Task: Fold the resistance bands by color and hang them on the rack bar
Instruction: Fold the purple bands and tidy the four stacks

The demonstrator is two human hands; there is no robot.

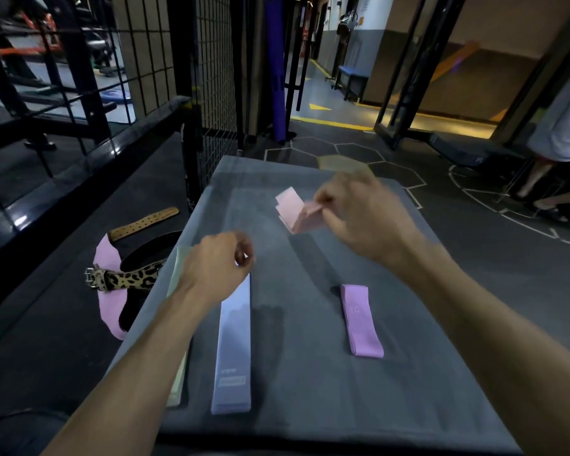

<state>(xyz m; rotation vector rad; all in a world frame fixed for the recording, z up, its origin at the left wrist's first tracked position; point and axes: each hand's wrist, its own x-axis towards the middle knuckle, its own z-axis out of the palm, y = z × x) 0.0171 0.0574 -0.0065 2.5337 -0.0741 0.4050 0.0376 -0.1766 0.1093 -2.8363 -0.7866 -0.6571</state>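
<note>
Right hand (362, 218) pinches a folded pale pink band (295, 210) between thumb and fingertips, holding it above the far middle of the grey mat (310, 373); the picture is blurred there, so I cannot tell how many layers the fold has. Left hand (218, 264) hovers with fingers curled over the far end of a lavender band (232, 350); whether it actually grips that end I cannot tell.

Bare mat lies between the lavender band and the purple band (361, 320), and more bare mat runs along the near edge. At the mat's left edge, a pale green band (178, 366) lies partly under the left forearm.

Four bands are on or over the mat: one pale pink, one lavender, one purple, one pale green. On the floor just left of the mat lie a leopard-print belt (125, 279), a tan belt (144, 223) and a pink band (107, 301). A wire-grid rack (211, 77) stands beyond the mat's far left corner.
</note>
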